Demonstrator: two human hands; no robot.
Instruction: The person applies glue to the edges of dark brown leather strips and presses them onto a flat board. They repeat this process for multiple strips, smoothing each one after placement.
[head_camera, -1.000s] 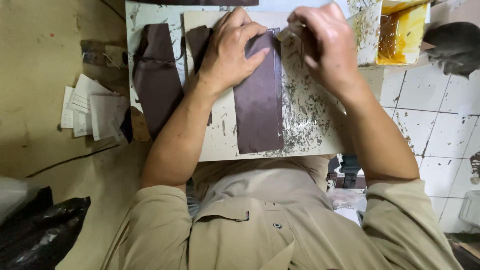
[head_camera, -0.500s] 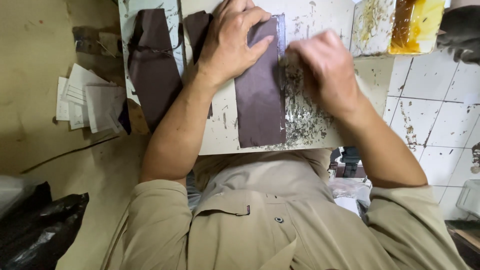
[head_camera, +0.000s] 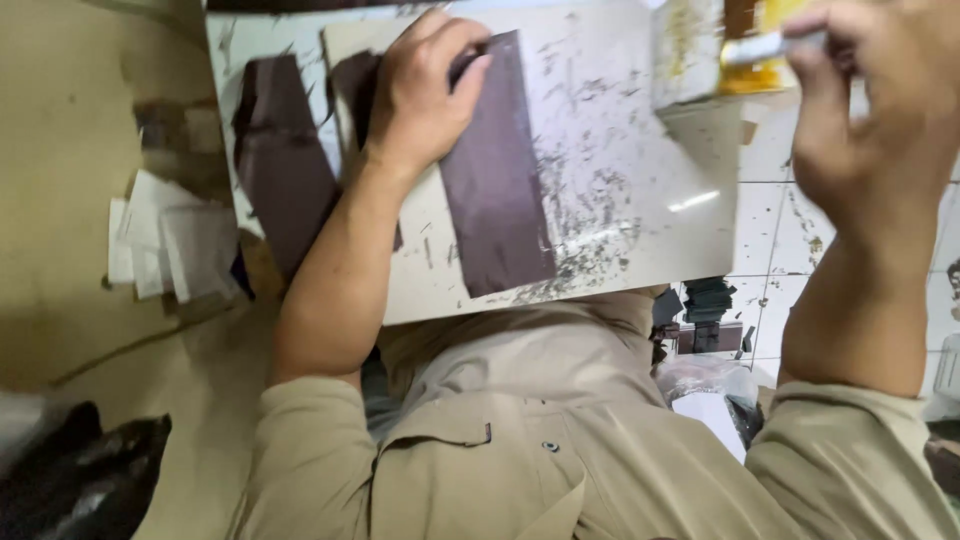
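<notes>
Your left hand (head_camera: 425, 95) presses flat on the dark strip (head_camera: 497, 170), whose long axis runs toward you below your fingers. Your right hand (head_camera: 865, 120) pinches what looks like a brush (head_camera: 765, 47) over the glue tub (head_camera: 745, 50), well apart.

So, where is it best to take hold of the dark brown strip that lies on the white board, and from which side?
Probably the near short end of the dark brown strip, from the person's side. It lies flat on the white board; the left hand presses its far end, while the near end is bare and close to the board's edge, so fingers could lift a corner there. The right hand holds a small tool.
</notes>
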